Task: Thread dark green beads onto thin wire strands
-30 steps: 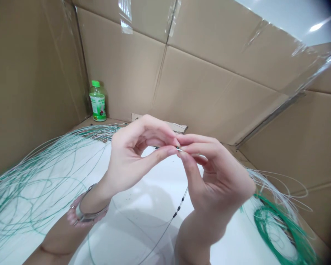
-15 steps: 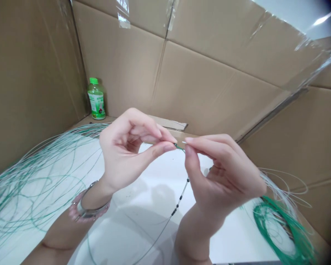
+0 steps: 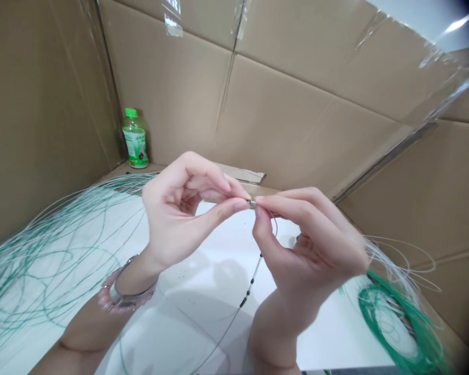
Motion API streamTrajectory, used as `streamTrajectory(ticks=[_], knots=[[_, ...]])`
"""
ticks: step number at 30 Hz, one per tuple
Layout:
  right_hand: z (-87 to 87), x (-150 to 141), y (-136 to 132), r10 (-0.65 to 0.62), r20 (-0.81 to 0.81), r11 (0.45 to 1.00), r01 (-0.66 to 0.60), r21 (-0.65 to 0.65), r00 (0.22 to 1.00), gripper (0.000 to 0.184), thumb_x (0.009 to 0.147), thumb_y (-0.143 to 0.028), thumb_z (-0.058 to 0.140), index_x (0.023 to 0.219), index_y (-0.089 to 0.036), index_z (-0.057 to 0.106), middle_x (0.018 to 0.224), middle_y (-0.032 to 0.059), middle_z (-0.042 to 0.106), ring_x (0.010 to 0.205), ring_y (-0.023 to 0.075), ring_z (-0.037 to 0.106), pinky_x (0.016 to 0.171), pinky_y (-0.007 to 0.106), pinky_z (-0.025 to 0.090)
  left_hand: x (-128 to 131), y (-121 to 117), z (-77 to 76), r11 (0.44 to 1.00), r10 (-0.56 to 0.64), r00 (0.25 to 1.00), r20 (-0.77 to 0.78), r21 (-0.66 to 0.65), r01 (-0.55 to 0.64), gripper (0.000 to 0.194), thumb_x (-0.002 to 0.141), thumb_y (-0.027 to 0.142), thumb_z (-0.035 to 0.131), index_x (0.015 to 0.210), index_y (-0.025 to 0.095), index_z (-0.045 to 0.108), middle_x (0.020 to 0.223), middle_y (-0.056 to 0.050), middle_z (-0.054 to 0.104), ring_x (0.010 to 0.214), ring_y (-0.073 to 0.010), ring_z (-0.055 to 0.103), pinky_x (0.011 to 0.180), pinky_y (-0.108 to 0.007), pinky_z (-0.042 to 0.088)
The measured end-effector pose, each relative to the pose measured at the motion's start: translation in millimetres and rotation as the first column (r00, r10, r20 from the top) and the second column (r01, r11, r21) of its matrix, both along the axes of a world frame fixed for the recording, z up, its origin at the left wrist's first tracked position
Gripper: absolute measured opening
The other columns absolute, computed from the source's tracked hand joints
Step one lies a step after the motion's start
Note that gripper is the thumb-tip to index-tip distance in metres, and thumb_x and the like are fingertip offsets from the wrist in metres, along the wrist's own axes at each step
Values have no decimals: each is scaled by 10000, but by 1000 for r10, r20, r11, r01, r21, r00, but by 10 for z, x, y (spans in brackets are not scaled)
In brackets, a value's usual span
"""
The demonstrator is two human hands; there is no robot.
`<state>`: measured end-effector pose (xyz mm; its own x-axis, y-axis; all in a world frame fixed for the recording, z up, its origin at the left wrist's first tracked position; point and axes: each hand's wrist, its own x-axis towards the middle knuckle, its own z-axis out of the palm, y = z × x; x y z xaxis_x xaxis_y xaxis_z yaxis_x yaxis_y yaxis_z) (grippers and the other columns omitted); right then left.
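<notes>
My left hand (image 3: 183, 211) and my right hand (image 3: 308, 245) meet in front of me, each pinching between thumb and forefinger. Between the fingertips sits a tiny metal sleeve on a green wire (image 3: 251, 204). A thin grey wire strung with small black beads (image 3: 250, 285) hangs down from behind my right hand. A loose tangle of green and white wires (image 3: 50, 255) spreads out to the left of my left hand. A green coil of wire (image 3: 386, 323) lies past my right hand. A metal bracelet (image 3: 127, 294) circles my left wrist.
The white table top (image 3: 203, 333) lies under my hands. Cardboard walls (image 3: 297, 114) with tape strips surround it on the far sides. A green-capped plastic bottle (image 3: 135, 139) stands in the far left corner. A flat cardboard strip (image 3: 244, 176) lies along the back.
My hands have closed toward each other. My right fingers now meet the left ones at the small metal piece, and the beaded wire has shifted slightly.
</notes>
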<state>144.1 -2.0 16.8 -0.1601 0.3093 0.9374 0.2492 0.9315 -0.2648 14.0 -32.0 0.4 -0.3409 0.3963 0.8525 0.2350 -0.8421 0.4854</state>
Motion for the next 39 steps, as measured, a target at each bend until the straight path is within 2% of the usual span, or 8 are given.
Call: streamTrajectory(ticks=[13, 19, 26, 28, 33, 39], knots=[[2, 3, -4, 25, -14, 1000, -25, -13, 1000, 249, 696, -10, 672, 761, -251, 670, 698, -3, 622, 619, 122, 574, 502, 269, 471, -6, -4, -3, 998, 58, 998, -35, 1, -58, 250, 702, 34, 732, 818, 208, 595, 739, 49, 684, 670, -92, 674, 560, -178, 588], [12, 24, 16, -31, 33, 999, 30, 36, 999, 256, 724, -14, 657, 764, -267, 664, 692, 1, 615, 626, 133, 575, 510, 269, 477, -27, -7, -10, 996, 87, 993, -76, 10, -87, 258, 692, 33, 739, 832, 207, 608, 738, 35, 678, 696, -116, 679, 612, -222, 607], [-1, 25, 26, -28, 64, 999, 25, 38, 998, 193, 734, -30, 676, 770, -220, 678, 712, 8, 630, 641, 119, 574, 544, 264, 482, -64, -3, -20, 991, 135, 980, -145, 29, -132, 255, 695, 150, 780, 868, 246, 619, 761, 24, 681, 721, -142, 692, 626, -241, 606], [-1, 27, 27, 0, 53, 1000, -1, 8, 999, 202, 742, -34, 671, 781, -232, 685, 722, 3, 639, 651, 122, 589, 552, 268, 498, -70, 2, -24, 989, 145, 979, -141, 26, -143, 253, 700, 150, 776, 870, 250, 618, 760, 28, 683, 719, -144, 696, 623, -243, 607], [-8, 34, 54, 173, -18, 981, -174, -82, 985, 291, 726, 3, 677, 874, -248, 692, 778, -16, 701, 676, 128, 633, 583, 274, 556, -61, 6, -31, 989, 140, 983, -122, 58, -133, 359, 652, 58, 786, 912, 255, 635, 778, 44, 696, 756, -136, 702, 646, -223, 623], [-23, 26, 96, 200, -87, 973, -208, -98, 976, 250, 707, -18, 712, 838, -230, 693, 757, -16, 703, 642, 121, 623, 568, 270, 556, -21, -13, -27, 986, 166, 981, -104, 44, -162, 312, 692, 33, 735, 897, 250, 647, 781, 36, 705, 755, -158, 705, 632, -269, 632]])
